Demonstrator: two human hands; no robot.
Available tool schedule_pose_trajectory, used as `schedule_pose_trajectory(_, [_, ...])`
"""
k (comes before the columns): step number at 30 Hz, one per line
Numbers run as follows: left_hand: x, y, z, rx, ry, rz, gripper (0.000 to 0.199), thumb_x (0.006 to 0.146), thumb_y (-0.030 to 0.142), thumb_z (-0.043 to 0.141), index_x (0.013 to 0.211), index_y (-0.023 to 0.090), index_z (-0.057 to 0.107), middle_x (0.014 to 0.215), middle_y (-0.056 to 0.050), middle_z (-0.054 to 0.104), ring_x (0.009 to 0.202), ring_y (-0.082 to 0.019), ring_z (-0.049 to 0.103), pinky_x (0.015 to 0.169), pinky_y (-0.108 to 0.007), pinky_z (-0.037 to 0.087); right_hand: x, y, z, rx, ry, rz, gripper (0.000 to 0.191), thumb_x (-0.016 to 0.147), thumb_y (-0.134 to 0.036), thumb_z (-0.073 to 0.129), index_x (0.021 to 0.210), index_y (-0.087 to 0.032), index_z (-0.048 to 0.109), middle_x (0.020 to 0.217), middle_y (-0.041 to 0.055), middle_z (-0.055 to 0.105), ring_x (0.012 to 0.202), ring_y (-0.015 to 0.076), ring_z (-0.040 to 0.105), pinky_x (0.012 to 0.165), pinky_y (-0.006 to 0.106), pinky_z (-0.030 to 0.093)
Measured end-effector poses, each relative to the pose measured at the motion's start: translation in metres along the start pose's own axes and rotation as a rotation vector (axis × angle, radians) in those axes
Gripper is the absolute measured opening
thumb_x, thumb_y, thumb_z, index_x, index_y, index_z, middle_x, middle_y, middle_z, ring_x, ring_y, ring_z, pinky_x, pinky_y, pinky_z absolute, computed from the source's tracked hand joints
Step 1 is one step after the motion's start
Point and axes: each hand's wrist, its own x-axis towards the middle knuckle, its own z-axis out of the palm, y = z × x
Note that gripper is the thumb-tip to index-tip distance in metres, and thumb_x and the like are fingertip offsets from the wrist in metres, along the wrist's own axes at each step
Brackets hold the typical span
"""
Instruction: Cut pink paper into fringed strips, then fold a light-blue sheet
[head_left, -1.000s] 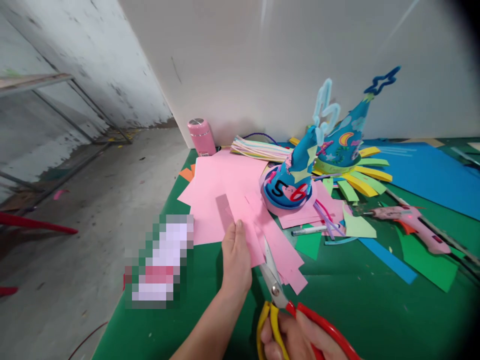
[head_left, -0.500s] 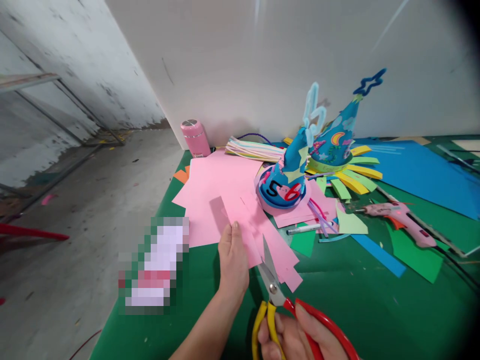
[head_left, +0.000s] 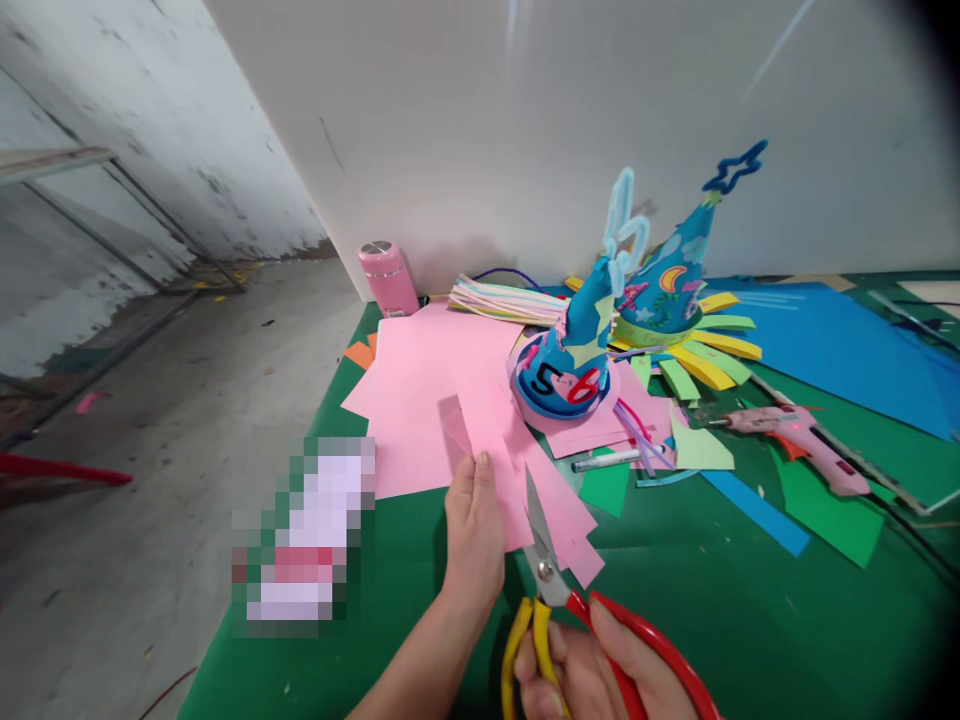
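- A green table (head_left: 750,620) is spreading beneath the fingers of the left hand (head_left: 476,535) and right hand (head_left: 592,665).
- Pink sheets (head_left: 420,380) are lying just beyond the left fingertips.
- Scissors (head_left: 551,582), blades parted, are sitting in the curled right fingers.
- A pink paper piece (head_left: 515,520) is being pinched by the left fingers, one end showing rightward.

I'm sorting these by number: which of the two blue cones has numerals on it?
The nearer cone, with the black 5 and red 6 near its base. The farther cone shows a yellow crescent and no numerals that I can see.
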Motion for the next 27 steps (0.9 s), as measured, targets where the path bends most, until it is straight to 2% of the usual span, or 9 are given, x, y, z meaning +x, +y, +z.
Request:
schedule_pose_trajectory(4, [0.0,0.003,0.001,-0.008,0.032,-0.002,0.026,0.078,0.042,0.049,0.081,0.018,0.057,0.079,-0.001,0.057,0.076,-0.012,0.051,0.071,-0.022,0.039,0.001,0.0,0.0,0.021,0.022,-0.054,0.061,0.065,-0.065,0.045,0.084,-0.008,0.055,0.065,0.0023,0.043,0.054,0.0087,0.035,0.054,0.02,0.021])
schedule_pose_trajectory(10, [-0.004,0.003,0.004,-0.016,-0.008,-0.037,0.025,0.077,0.041,0.05,0.08,0.017,0.058,0.069,0.0,0.056,0.067,-0.014,0.051,0.06,-0.022,0.04,0.002,-0.002,0.001,0.059,-0.021,-0.04,0.061,0.067,-0.064,0.046,0.086,-0.007,0.055,0.065,0.0009,0.041,0.052,0.0075,0.034,0.052,0.019,0.02])
schedule_pose_trajectory(16, [-0.006,0.003,0.005,0.052,0.072,-0.058,0.023,0.075,0.04,0.053,0.076,0.018,0.058,0.074,-0.001,0.056,0.076,-0.015,0.051,0.069,-0.022,0.041,0.005,-0.002,-0.01,0.056,-0.051,-0.072,0.062,0.064,-0.065,0.051,0.088,-0.008,0.056,0.065,0.0016,0.045,0.053,0.008,0.039,0.056,0.021,0.025])
schedule_pose_trajectory(20, [-0.01,0.001,0.005,0.101,0.028,-0.063,0.023,0.076,0.041,0.052,0.073,0.019,0.058,0.068,0.001,0.054,0.073,-0.014,0.05,0.065,-0.021,0.04,0.009,-0.006,-0.015,0.064,-0.085,-0.054,0.061,0.064,-0.064,0.052,0.089,-0.008,0.057,0.064,0.001,0.045,0.056,0.0093,0.041,0.057,0.021,0.027])
schedule_pose_trajectory(23, [-0.012,-0.002,0.005,0.091,0.072,-0.076,0.021,0.075,0.04,0.053,0.074,0.019,0.058,0.07,0.001,0.055,0.074,-0.013,0.05,0.065,-0.02,0.039,0.009,-0.009,-0.015,0.048,-0.087,-0.053,0.063,0.063,-0.065,0.053,0.087,-0.007,0.058,0.063,0.0014,0.045,0.057,0.0095,0.04,0.058,0.021,0.027])
schedule_pose_trajectory(27, [-0.012,0.0,0.004,-0.049,0.008,-0.182,0.019,0.073,0.037,0.056,0.071,0.018,0.056,0.061,0.004,0.053,0.058,-0.011,0.049,0.057,-0.02,0.04,0.008,-0.008,-0.015,-0.001,-0.084,-0.09,0.062,0.064,-0.066,0.049,0.086,-0.008,0.059,0.065,0.0017,0.043,0.057,0.0105,0.042,0.061,0.023,0.03])
